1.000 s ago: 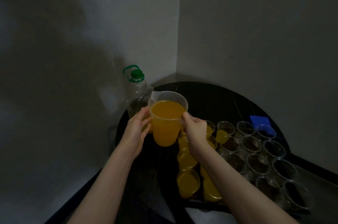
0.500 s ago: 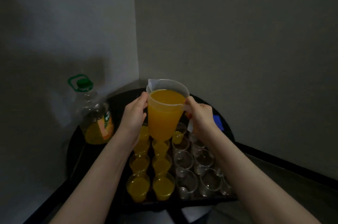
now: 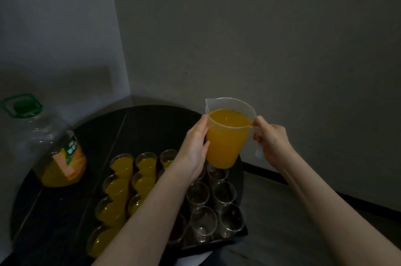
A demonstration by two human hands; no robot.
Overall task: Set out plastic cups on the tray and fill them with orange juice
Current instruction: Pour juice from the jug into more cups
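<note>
Grey walls are meeting in a dim corner behind a round black surface (image 3: pixel 138 126). On it a black rectangular tray (image 3: pixel 240 234) is carrying rows of clear plastic cups: those w/ orange juice (image 3: pixel 121 167) are standing on the left side, the empty clear cups (image 3: pixel 223 194) on the right, all upright & packed close together. Some cups are hiding under the left forearm.

Above the tray's far right end, a translucent plastic measuring jug (image 3: pixel 227 137) approx. three-quarters full of orange juice is hanging in the air, spout pointing away to the left, only slightly tilted. Left hand (image 3: pixel 193 150) is cupping the jug's side, fingers curling round the wall. Right hand (image 3: pixel 271 139) is gripping the jug's handle, thumb resting near the rim. No juice is leaving the spout.

Well apart on the left, a large clear plastic juice bottle (image 3: pixel 54 148) w/ green cap, green carry handle & orange label is standing on the surface, juice filling only its bottom part.
</note>
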